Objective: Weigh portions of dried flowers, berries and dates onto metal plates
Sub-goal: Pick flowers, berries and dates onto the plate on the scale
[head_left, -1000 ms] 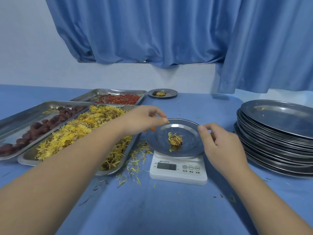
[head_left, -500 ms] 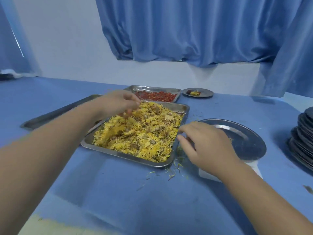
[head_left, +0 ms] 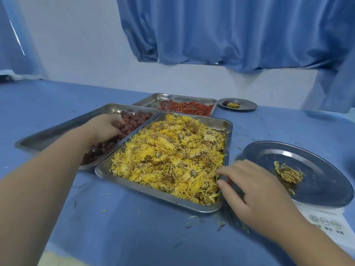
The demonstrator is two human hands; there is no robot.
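Steel rectangular trays (head_left: 57, 133), three, sit together within reach: yellow dried flowers (head_left: 169, 156) nearest, dark red dates (head_left: 134, 120) left, red berries (head_left: 186, 107) behind. Two round metal plates (head_left: 317, 169); one tops the white scale (head_left: 326, 221), bearing one flower (head_left: 288, 172). Left hand (head_left: 103, 127) reaches among dates, grip hidden; right hand (head_left: 257, 194), fingers slack, likely steadies the flower tray (head_left: 153, 192).

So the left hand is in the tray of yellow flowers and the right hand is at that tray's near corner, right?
Not quite: the head view shows the left hand in the tray of dates, not the flowers. The right hand is at the near corner of the flower tray.
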